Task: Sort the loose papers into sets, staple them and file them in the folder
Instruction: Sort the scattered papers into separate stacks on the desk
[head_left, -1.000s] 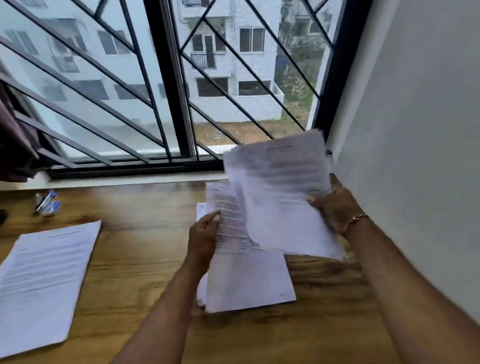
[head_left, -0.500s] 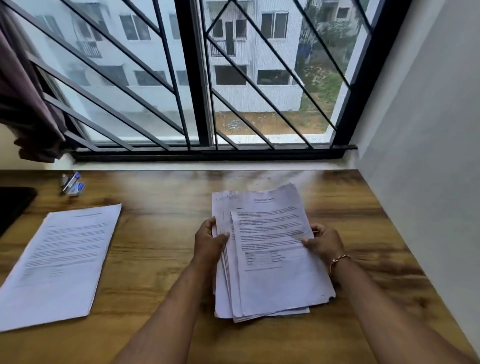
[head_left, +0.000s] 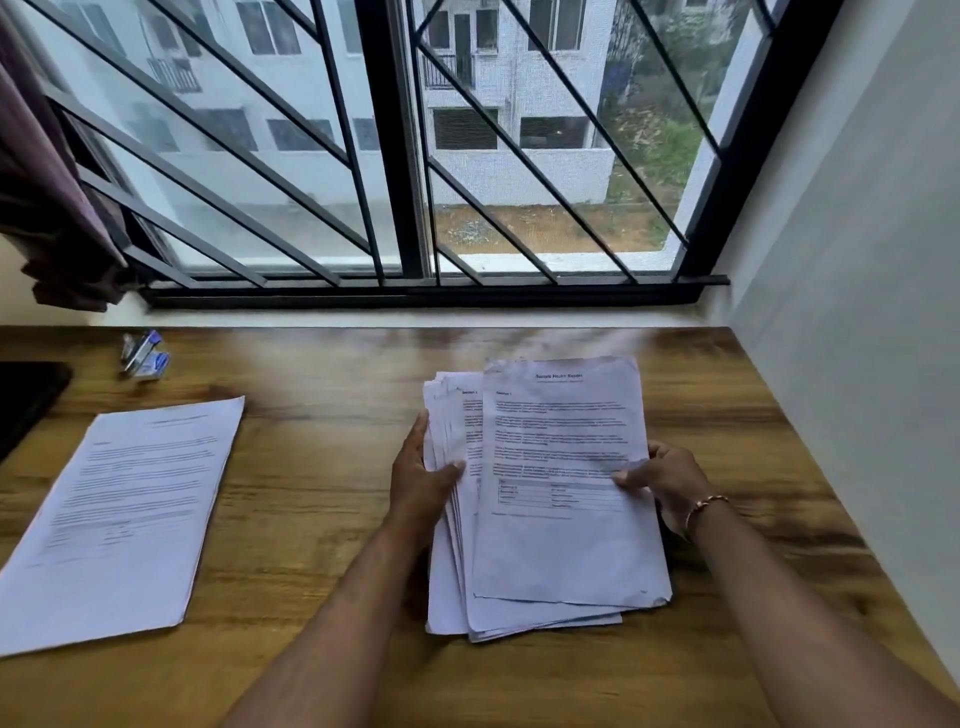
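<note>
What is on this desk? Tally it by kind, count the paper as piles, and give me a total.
Paper piles: 2, the loose stack held by the left hand and right hand, and the separate set at the left.
Small blue-and-silver item, possibly a stapler: 1
Dark flat object at the left edge: 1
Total: 4
</note>
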